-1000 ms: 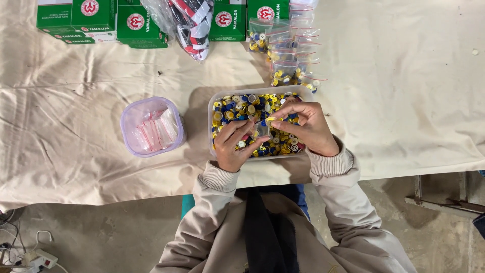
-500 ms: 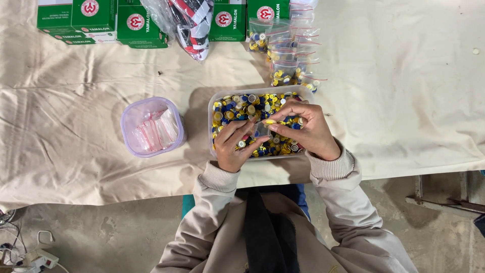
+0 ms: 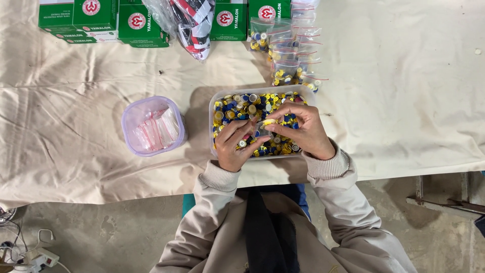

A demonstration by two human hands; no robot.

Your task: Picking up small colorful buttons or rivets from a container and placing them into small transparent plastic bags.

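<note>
1. At the far left of the counter [image 3: 404, 101], which is covered by a creased cream cloth, green boxes [image 3: 101, 20] are lined along the top edge.
2. A lilac round tub [image 3: 153, 126] is seen standing left of centre; small clear zip bags with red strips are lying inside it.
3. A clear bag of red, black and white items [image 3: 189, 23] is seen near the top edge, between the green boxes.
4. A clear rectangular tray [image 3: 214, 146] sits at centre, close to the near edge of the counter, filled with small blue, yellow and white caps [image 3: 237, 108].
5. The left hand [image 3: 237, 146] is held over the tray's near part, palm turned upward, forearm entering from below in a beige ribbed cuff. Its grip is loosely cupped; one white cap [image 3: 242, 143] rests against the fingers, which are curled toward the right hand.
6. A small yellow piece [image 3: 269, 122] is held where the two hands meet; which fingertips pinch it cannot be told for certain.
7. The right hand [image 3: 300, 129] is arched over the tray's right half, back upward, wrist bent inward. Its grip is drawn together at the fingertips around the yellow piece.
8. Filled small zip bags [image 3: 293, 55] are piled just beyond the tray.
</note>
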